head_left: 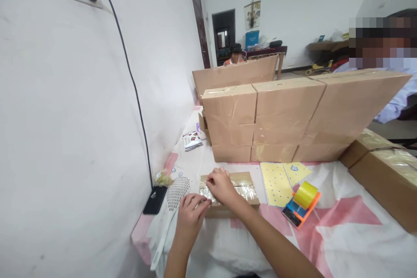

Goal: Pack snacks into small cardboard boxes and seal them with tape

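A small brown cardboard box [245,182] with shiny clear tape across its top lies on the table in front of me. My right hand [221,186] rests on the box's left half, fingers pressing down on the taped top. My left hand [190,217] is at the box's near left corner, fingers curled against its edge. An orange and blue tape dispenser [301,208] with a yellow roll lies to the right of the box, apart from both hands.
A wall of stacked cardboard boxes [276,117] stands behind the small box. More boxes [387,173] line the right edge. A yellow dotted sheet [280,180], a white perforated paddle [177,193], a black phone [155,200] on a cable and two people beyond the boxes.
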The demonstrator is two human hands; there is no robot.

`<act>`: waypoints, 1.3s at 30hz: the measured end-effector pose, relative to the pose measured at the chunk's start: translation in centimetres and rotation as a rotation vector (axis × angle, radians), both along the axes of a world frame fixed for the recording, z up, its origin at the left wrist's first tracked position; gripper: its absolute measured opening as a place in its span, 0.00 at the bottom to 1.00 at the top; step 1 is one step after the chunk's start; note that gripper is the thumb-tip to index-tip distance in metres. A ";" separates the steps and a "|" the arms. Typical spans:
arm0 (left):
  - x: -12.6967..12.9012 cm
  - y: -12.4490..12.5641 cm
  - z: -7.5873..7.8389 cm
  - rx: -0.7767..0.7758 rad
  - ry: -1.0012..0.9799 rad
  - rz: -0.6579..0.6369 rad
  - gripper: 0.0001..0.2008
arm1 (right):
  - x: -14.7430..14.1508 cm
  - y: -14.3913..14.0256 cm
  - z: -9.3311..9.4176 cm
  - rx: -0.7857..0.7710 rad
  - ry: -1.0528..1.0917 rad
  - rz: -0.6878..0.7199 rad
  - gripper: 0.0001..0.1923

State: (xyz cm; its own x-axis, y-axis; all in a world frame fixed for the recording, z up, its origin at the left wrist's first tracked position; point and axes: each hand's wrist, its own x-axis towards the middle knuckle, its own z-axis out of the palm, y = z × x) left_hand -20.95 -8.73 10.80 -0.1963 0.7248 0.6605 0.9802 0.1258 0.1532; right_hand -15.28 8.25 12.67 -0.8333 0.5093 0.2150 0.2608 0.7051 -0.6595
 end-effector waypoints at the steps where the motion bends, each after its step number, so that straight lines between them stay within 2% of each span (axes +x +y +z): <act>1: 0.0 -0.1 0.2 -0.026 0.007 0.001 0.09 | 0.0 0.0 0.0 -0.001 0.002 -0.007 0.08; 5: 0.5 -0.2 0.4 -0.068 0.043 0.020 0.09 | -0.1 0.1 -0.2 -0.005 0.001 -0.015 0.06; 9: 1.2 -0.4 0.1 -0.089 0.051 0.043 0.10 | -0.4 0.2 -0.7 0.012 -0.007 -0.029 0.06; 13: 1.8 -0.7 -0.9 -0.053 0.055 0.050 0.13 | -0.7 0.1 -1.0 0.070 -0.021 -0.085 0.08; 18: 1.9 -1.9 -2.6 -0.047 0.047 0.026 0.10 | -1.2 0.6 0.0 0.125 -0.097 -0.215 0.10; 23: 0.1 -2.0 -2.5 0.006 0.115 0.136 0.15 | -1.5 1.2 0.4 0.130 -0.066 -0.278 0.35; 25: -0.4 -0.9 -2.2 -0.047 0.141 0.151 0.20 | -1.5 1.3 0.4 0.149 -0.074 -0.270 0.31; 28: -0.1 1.2 -2.4 -0.160 0.134 0.156 0.27 | -1.5 1.3 0.6 0.194 -0.155 -0.232 0.13; 29: 0.2 1.8 -2.7 -0.184 0.120 0.168 0.28 | -1.6 1.3 0.8 0.206 -0.185 -0.219 0.10; 35: 2.1 2.1 -4.6 -0.185 0.065 0.253 0.31 | -2.0 1.2 0.9 0.240 -0.226 -0.218 0.11; 39: 2.2 2.0 -5.3 -0.150 0.065 0.254 0.32 | -2.1 1.1 0.8 0.267 -0.222 -0.215 0.17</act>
State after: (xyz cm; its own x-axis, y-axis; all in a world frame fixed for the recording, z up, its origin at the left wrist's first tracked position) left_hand -18.77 -6.73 5.47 -0.3442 0.7487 0.5666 0.9217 0.3845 0.0518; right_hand -17.39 9.30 13.44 -0.7547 0.6280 0.1901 0.5365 0.7574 -0.3721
